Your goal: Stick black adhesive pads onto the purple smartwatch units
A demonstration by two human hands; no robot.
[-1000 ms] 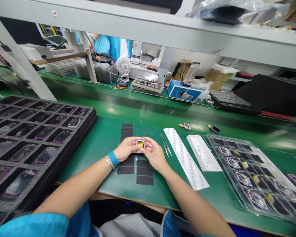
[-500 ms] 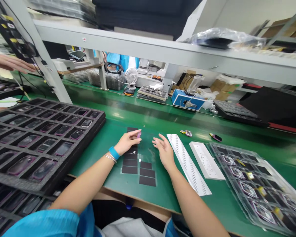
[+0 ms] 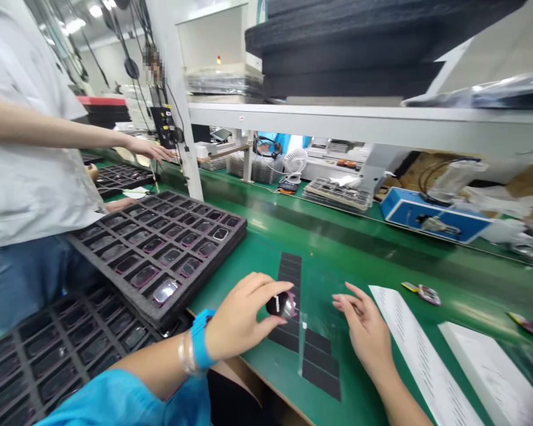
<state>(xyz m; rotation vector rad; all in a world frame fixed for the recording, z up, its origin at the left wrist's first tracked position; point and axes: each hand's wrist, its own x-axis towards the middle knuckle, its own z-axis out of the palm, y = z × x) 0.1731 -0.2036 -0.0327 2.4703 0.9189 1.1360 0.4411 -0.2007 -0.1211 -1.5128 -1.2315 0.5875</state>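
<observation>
two bare hands work above the green table [image 3: 257,260], and only one of them holds something. the left hand [image 3: 237,313], with a blue wristband [image 3: 201,340] on its wrist, is closed in a light pinch: its fingers [image 3: 266,285] and thumb [image 3: 255,324] keep a small glossy dark device [image 3: 281,305] from the sides, up above the table and not resting on it. the right hand [image 3: 364,328] is open, its fingers [image 3: 349,300] spread and holding nothing, just beside the device but not touching it. i think this device is light and stiff, but its shiny face looks slippery and easy to mark, and maybe fragile, so it is better to take it by the side edges, as the left fingers do now, and not press on the glass. under the fingers lie a clear plastic film [image 3: 322,307] and dark rectangular pads [image 3: 320,361], flat on the table. to the right of the right fingers is a long white printed sheet [image 3: 426,361], so the open room there is narrow. left of the left fingers is the edge of a black foam tray [image 3: 204,273] with many pockets, and this edge is near, so moving the device that way needs some care
</observation>
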